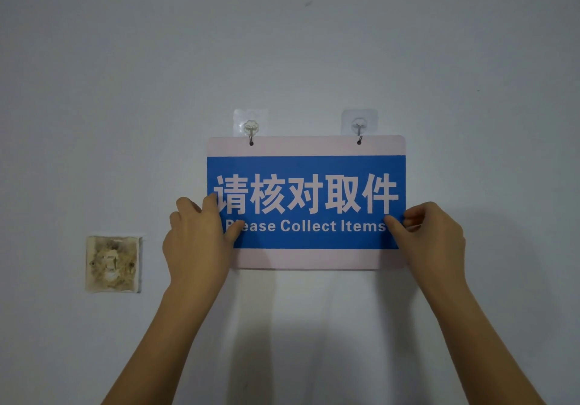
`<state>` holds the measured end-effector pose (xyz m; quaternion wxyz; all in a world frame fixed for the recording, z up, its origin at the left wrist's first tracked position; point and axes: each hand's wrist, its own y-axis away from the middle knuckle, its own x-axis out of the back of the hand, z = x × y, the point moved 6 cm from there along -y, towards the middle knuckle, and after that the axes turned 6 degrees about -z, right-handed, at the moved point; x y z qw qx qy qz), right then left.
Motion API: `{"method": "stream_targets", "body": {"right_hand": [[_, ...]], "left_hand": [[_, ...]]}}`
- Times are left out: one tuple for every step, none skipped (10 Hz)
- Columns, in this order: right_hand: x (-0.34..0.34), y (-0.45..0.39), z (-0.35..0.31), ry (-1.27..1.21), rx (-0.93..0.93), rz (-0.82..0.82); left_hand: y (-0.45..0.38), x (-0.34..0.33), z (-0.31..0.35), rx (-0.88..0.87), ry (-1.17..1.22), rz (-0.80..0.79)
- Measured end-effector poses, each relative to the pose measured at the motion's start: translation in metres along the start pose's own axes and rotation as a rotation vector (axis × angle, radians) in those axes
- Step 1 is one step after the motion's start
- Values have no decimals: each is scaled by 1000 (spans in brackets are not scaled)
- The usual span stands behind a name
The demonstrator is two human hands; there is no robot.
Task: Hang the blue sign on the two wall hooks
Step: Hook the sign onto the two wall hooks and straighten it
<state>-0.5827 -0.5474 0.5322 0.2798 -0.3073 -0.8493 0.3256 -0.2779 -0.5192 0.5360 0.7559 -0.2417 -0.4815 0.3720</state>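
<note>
Two forearms reach up to a sign held flat against a wall.

The left hand [197,241] pinches the lower left edge of the blue sign [306,202]; the right hand [431,241] pinches the lower right edge, equally near. The sign lies above and between the hands, long axis level, text upright. Its small top rings appear caught on the left hook [251,128] and right hook [358,127]; letting go seems all that remains.

Head view, close, facing wall [314,43]
</note>
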Motion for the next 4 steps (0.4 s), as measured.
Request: {"method": "stream_targets", "body": {"right_hand": [[3,3,-2,-9,10,11],[8,10,-8,-21,26,13],[10,15,-8,-49,45,15],[18,23,-13,-92,52,28]], "left_hand": [[5,4,0,-17,16,34],[10,9,0,-27,31,61],[14,13,-1,-46,90,96],[22,24,-1,-80,147,164]]}}
